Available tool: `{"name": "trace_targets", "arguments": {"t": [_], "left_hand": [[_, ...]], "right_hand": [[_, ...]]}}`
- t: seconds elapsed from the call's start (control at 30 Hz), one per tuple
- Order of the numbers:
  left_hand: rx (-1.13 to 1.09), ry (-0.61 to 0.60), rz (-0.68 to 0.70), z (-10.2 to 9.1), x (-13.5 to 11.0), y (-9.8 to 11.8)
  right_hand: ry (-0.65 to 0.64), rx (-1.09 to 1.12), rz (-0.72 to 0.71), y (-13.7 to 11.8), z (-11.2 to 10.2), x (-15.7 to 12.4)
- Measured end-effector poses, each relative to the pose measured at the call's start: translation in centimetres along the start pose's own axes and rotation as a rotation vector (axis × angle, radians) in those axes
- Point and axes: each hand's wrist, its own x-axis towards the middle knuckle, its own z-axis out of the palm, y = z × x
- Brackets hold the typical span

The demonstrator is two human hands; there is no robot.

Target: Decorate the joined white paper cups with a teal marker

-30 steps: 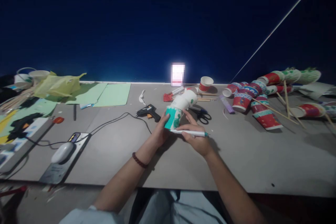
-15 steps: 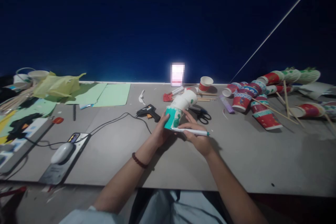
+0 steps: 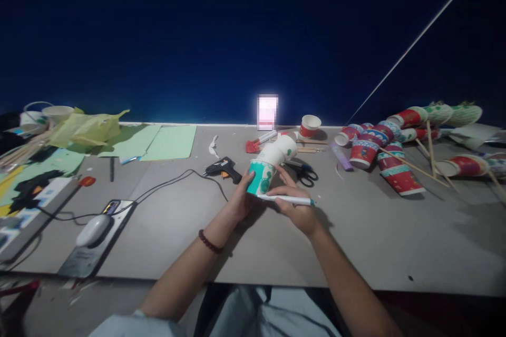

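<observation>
A teal-and-white stack of paper cups (image 3: 269,166) lies on its side just above the grey table (image 3: 395,242), near its middle. My left hand (image 3: 241,199) is wrapped round the teal end of the stack. My right hand (image 3: 295,208) holds a white pen (image 3: 286,199) level, its tip touching the cup's lower edge, with a finger resting along the cup.
Behind the cups lie a black glue gun (image 3: 223,167) with its cable, scissors (image 3: 304,172) and a red cup (image 3: 309,126). Several red patterned cups (image 3: 379,152) on sticks fill the right side. Green paper sheets (image 3: 158,142), a phone (image 3: 98,231) and a white mouse lie to the left.
</observation>
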Motion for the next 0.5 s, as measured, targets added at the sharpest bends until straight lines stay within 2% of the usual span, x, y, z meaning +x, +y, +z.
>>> {"name": "trace_targets", "arguments": {"t": [0.23,0.5], "left_hand": [[0.032,0.035,-0.035,-0.17,-0.04,0.01],[-0.011,0.012,-0.015,-0.11,0.05,0.03]], "right_hand": [[0.062,-0.006,0.026,-0.23,0.06,0.09],[0.003,-0.001,-0.014,-0.66,-0.03,0.18]]}}
